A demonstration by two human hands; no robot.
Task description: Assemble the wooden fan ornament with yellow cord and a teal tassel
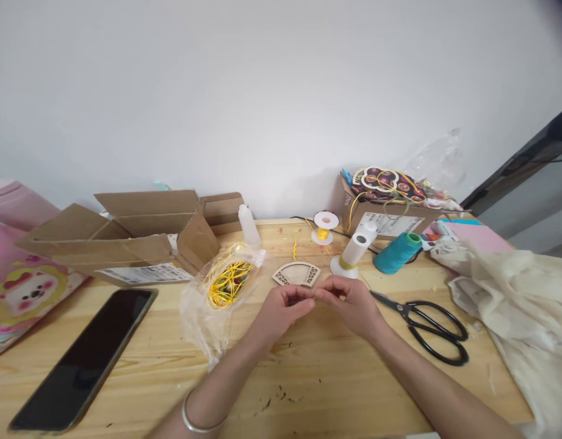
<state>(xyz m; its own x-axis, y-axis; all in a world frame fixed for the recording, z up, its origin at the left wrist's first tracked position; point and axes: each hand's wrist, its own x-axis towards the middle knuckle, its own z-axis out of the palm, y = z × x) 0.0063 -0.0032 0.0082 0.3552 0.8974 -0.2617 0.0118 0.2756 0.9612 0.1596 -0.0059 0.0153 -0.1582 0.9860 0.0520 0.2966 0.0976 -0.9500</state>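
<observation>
In the head view a fan-shaped wooden piece [297,274] with cut-out corners lies on the wooden table, a short yellow cord [295,249] rising from its top edge. Just at its lower edge my left hand [287,308] is closed, thumb pressed against the fingers. Facing it, my right hand [347,300] is pinched shut, its fingertips meeting those of the left. Whatever sits between the fingertips is too small to make out. Black-handled scissors [434,326] lie right of my right hand. A clear plastic bag [226,286] with yellow cord is left of my left hand.
Behind the hands stand a yellow thread spool [324,233], a white spool [354,250], a teal thread cone [396,252] and a white bottle [248,224]. Cardboard boxes [138,259] line the wall. A black phone [86,360] lies left, cream cloth [528,305] right.
</observation>
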